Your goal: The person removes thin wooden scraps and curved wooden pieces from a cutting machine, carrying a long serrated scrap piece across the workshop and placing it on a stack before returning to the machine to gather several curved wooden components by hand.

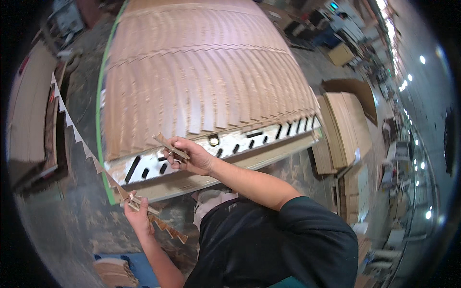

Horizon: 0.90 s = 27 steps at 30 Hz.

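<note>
My left hand [138,217] is closed around a long, thin wooden strip [91,156] with a sawtooth edge. The strip runs from the far left down past the table's near left corner, and its short end hangs below my hand. Smaller scraps of wood also show between those fingers. Over the table's near edge, my right hand [185,156] pinches a short, narrow piece of wood [162,140]. Just beyond it lie rows of curved wooden slats [206,91], side by side on a large table with a white, black-slotted border [144,168].
Green edging [99,113] runs down the table's left side. Stacked boards [29,115] stand at the left, and another board stack [343,127] at the right. A pile of curved wood pieces [114,272] lies on something blue at lower left. Machinery [341,21] stands at the far right.
</note>
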Motion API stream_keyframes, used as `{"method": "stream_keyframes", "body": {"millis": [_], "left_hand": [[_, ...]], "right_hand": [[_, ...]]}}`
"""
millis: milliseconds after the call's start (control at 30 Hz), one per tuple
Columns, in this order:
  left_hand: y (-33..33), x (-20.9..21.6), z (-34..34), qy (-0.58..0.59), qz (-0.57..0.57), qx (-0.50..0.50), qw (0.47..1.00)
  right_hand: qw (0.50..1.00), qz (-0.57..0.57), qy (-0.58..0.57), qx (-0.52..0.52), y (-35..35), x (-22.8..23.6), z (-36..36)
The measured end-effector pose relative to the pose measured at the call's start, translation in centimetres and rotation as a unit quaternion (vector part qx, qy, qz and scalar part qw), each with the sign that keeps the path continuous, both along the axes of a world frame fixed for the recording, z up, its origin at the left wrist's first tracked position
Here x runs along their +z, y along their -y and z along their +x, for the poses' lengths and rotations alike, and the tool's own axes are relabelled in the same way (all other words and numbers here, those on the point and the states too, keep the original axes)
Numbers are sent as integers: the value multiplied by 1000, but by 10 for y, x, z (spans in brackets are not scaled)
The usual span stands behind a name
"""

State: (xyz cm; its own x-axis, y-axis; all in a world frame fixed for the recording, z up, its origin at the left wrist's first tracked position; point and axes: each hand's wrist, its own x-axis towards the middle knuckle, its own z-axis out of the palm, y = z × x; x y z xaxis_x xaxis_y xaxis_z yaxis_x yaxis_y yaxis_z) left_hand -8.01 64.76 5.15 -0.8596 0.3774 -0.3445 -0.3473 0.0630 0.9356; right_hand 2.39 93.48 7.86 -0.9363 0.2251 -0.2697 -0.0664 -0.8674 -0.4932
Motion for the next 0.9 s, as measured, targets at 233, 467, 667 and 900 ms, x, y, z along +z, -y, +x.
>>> {"method": "stream_keyframes", "body": {"millis": [233,467,667,900], "left_hand": [[-99,39,23,-54,-20,-146,988],[-192,42,117,-108,-72,-249,960],[-255,52,242,-92,-106,-233,962],[-295,87,351,-41,-96,-212,972]], "right_hand": [[985,70,34,-152,-106,17,140],[807,433,327,-233,-252,9,331],[382,869,314,-26,-358,-42,447],[328,913,236,-58,-381,-62,477]]}}
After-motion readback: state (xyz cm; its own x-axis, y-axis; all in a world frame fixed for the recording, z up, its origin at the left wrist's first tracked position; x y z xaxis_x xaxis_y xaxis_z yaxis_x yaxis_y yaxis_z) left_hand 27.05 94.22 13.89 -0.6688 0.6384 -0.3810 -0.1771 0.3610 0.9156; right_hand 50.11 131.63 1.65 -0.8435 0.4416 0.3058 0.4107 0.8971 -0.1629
